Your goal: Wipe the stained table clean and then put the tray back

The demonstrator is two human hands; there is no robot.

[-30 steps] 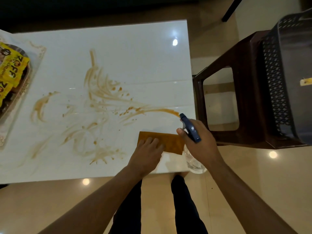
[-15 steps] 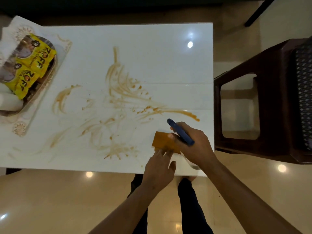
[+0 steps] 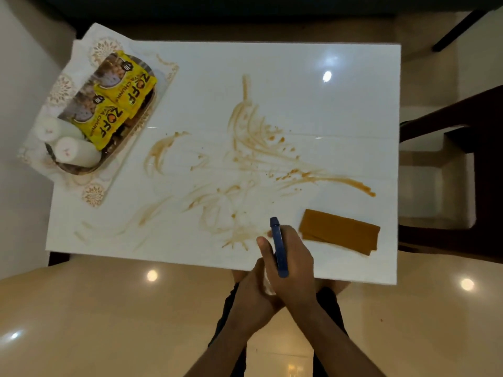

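Brown smeared stains (image 3: 253, 148) spread across the middle of the white table (image 3: 299, 77). An orange folded cloth (image 3: 340, 232) lies flat near the front right corner, with no hand on it. My right hand (image 3: 295, 270) grips a spray bottle (image 3: 279, 248) with a blue head at the table's front edge, nozzle pointing toward the stains. My left hand (image 3: 250, 297) wraps the bottle's clear body from below, its fingers partly hidden under the right hand. The tray (image 3: 79, 170) sits at the back left corner holding yellow snack packets and two white rolls.
A patterned white mat (image 3: 94, 193) lies under the tray and hangs over the table's left edge. A dark brown chair (image 3: 487, 159) stands close against the table's right side. My legs are below the front edge, on a glossy beige floor.
My left hand left the cloth and came to the bottle. My right hand carried the bottle leftward, away from the cloth. The view shifted, bringing the tray fully in.
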